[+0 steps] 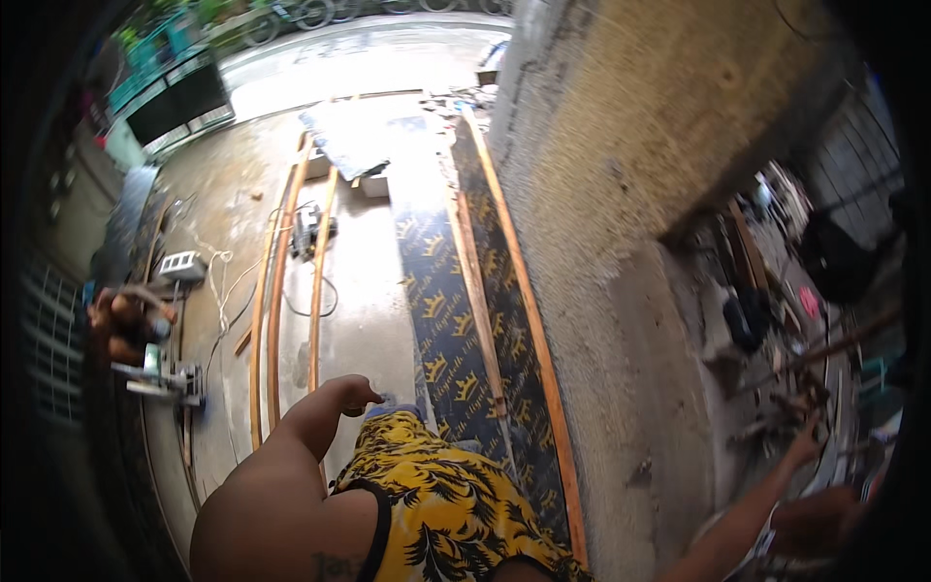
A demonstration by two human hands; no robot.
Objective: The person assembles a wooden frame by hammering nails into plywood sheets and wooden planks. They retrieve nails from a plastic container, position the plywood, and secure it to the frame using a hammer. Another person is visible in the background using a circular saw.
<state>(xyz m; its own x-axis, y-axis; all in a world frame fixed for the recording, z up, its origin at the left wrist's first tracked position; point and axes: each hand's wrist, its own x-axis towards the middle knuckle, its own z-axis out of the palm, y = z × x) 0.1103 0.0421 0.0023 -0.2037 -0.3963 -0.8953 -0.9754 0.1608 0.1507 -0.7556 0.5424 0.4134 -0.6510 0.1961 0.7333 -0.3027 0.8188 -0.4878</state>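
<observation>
My left hand (357,394) hangs by my hip beside the yellow and black patterned clothing (436,485). Its fingers are curled in, and whether anything sits in them is hidden. My right arm stretches far out to the right, past the rough wall (621,145). Out there my right hand (807,441) is among a clutter of dark tools and scraps (795,393); its fingers are too small and blurred to read. Ahead of me, long wooden strips (318,301) lie lengthwise, others resting on a black panel with gold crowns (441,320).
A dark power tool (310,231) with a cord lies between the strips. Left of it are a grey hollow block (181,265) and loose pale cord (221,276). A person (126,315) crouches at the left beside a metal machine (170,385). A gate (179,97) stands far left.
</observation>
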